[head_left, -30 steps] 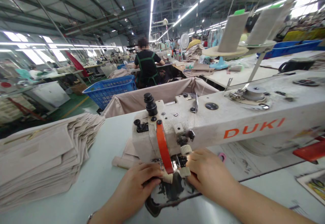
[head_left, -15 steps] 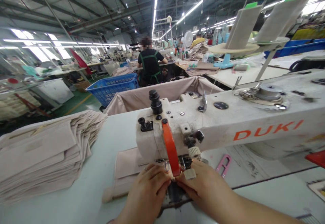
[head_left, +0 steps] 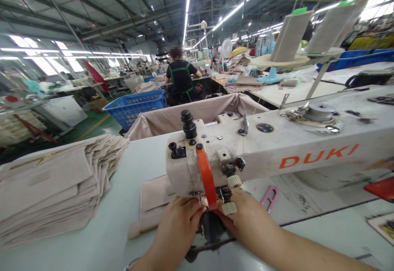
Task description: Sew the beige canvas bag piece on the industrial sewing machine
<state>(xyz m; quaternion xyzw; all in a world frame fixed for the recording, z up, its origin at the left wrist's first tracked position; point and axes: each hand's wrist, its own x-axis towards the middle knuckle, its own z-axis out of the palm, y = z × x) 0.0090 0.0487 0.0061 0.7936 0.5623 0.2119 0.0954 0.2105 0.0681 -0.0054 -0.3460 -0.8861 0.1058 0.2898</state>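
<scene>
Head cam: both hands sit right under the needle end of the white sewing machine [head_left: 277,148], marked DUKI in orange. Left hand [head_left: 177,226] lies flat w/ fingers curled down onto the beige fabric piece [head_left: 154,199], pressing it to the table [head_left: 117,230] just left of the presser foot; not a grip, more a pin-down. Right hand [head_left: 246,222] comes in from the other side, fingertips pinching the fabric edge close to the orange guard [head_left: 206,178]; can't tell how tight since the machine head hides the tips. Fabric piece runs out behind the needle to the left, flat on the table, its near end under both hands. Dark patch of the bed plate shows between the wrists.

To do this step well, as I judge it: keep both hands level & feed evenly, fingertips clear of the needle, edge kept square to the foot so the seam runs straight.

Around: big stack of beige cut pieces [head_left: 52,189] far left on the table, pink thread snips [head_left: 269,197] just right of the right hand, thread cones [head_left: 291,35] up on the stand, blue crate [head_left: 135,109] & another person at a machine well behind
</scene>
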